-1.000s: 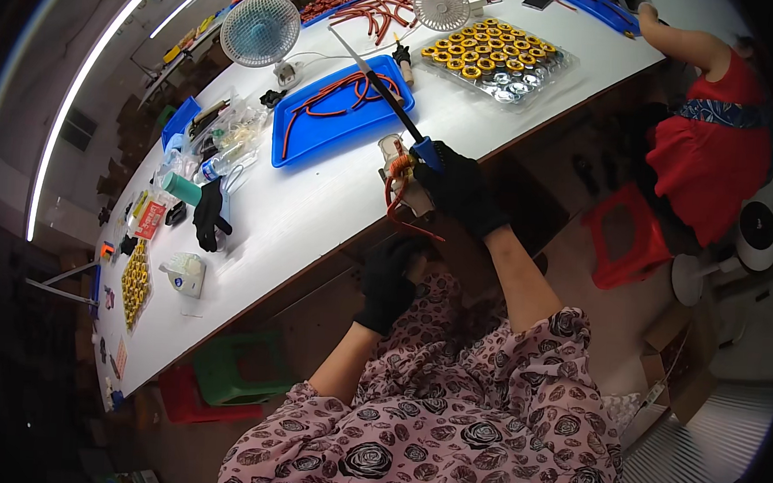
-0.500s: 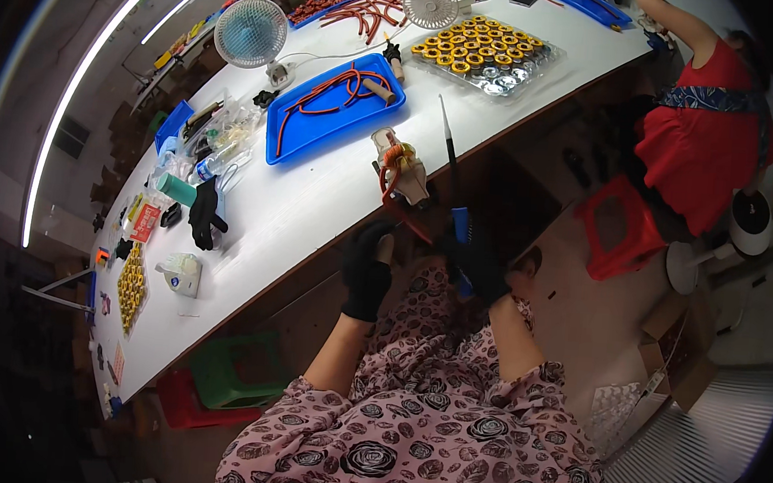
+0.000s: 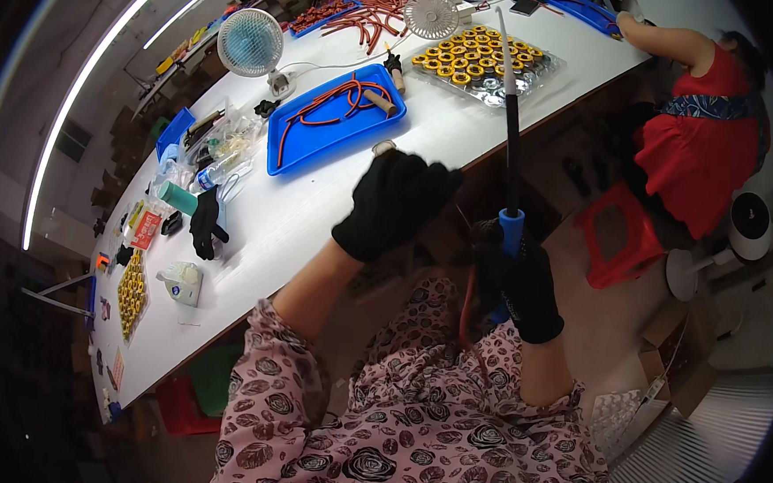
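Note:
My right hand (image 3: 525, 285), in a black glove, is closed round the blue handle of a long tool (image 3: 513, 143). Its black shaft stands nearly upright and ends in a pale, tapering tip over the table. Red wire (image 3: 468, 308) hangs beside that hand. Beyond the table's front edge, my black-gloved left hand (image 3: 389, 202) is raised with bent fingers, their tips turned away to the right. Whatever they grip is hidden. Behind this hand, only the top of a pale clear holder (image 3: 383, 147) shows; its ring coil is covered.
A blue tray (image 3: 290, 151) with red wires lies on the white table (image 3: 263, 234). Yellow ring coils (image 3: 459, 64) fill a clear tray behind it. Two small fans (image 3: 250, 43) stand farther back. At right, a person in red (image 3: 697, 154) is near a red stool (image 3: 617, 238).
My left hand has risen forward over the holder and hides its coil. My right hand has moved right, and the tool has swung up to near upright.

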### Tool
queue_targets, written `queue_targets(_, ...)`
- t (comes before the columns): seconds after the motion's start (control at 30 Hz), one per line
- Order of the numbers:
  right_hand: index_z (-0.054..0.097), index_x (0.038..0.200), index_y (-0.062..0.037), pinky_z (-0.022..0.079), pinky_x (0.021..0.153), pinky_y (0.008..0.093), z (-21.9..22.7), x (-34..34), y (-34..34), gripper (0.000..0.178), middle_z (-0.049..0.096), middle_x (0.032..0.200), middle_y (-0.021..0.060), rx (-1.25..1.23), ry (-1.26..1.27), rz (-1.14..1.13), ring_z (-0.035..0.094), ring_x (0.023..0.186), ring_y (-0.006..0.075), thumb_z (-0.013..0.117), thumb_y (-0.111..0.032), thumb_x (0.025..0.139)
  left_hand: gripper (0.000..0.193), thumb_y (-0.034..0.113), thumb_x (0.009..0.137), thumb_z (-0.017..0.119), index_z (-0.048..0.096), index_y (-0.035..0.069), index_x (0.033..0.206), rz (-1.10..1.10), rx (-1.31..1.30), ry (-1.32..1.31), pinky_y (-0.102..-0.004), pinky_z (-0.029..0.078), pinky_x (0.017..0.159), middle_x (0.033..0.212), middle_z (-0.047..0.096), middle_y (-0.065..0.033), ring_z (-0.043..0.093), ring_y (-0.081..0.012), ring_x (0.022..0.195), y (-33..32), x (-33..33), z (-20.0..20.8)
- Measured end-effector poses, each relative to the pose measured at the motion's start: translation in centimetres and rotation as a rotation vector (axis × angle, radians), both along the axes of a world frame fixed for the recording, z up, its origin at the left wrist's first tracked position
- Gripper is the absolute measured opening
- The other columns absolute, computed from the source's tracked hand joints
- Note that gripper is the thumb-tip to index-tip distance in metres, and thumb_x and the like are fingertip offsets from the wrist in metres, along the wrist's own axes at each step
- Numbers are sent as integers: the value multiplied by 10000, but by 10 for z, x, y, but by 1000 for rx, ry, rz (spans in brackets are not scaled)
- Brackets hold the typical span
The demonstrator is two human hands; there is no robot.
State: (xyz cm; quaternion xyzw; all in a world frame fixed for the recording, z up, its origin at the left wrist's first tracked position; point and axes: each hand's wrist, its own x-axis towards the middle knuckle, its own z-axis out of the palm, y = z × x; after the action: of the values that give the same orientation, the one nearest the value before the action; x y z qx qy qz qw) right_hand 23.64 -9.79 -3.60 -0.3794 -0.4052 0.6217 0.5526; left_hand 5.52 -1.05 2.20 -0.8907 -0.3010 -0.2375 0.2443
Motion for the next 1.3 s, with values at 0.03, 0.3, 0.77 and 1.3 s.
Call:
queue_targets(0.03, 555, 1038, -45, 441, 509, 206, -7, 2, 5, 260, 621, 751, 19, -20, 21, -164, 560, 583, 58, 645, -104, 801, 248, 151, 740, 619, 662, 193, 981, 6, -30, 57, -332, 417, 723, 835, 620, 16, 561, -177, 764, 16, -1, 10)
queue_targets(0.3, 493, 1104, -68, 441, 477, 223, -50, 4, -58, 299, 570, 788, 16, -338, 41, 205, 543, 576, 73, 608, -133, 836, 183, 130, 780, 582, 672, 53, 920, -169, -874, -1081, -284, 467, 584, 758, 660, -71, 615, -165, 659, 176, -65, -1)
queue_targets(0.77, 512, 991, -85, 377, 390, 237, -43, -33, -47, 172, 512, 627, 5, -434, 272, 387, 484, 436, 97, 586, -142, 847, 144, 124, 764, 652, 635, 7, 847, 125, -1521, -1412, -281, 460, 553, 758, 602, -71, 559, -159, 612, 162, -73, -92)
queue_targets(1.3, 516, 869, -105, 346, 384, 281, -133, 152, -331, 304, 412, 542, -36, -1343, 1021, 390, 410, 435, 127, 387, -375, 922, 265, 77, 750, 661, 638, 88, 1014, 44, -31, -369, -345, 464, 698, 977, 617, -101, 588, -248, 791, -34, -35, -55)
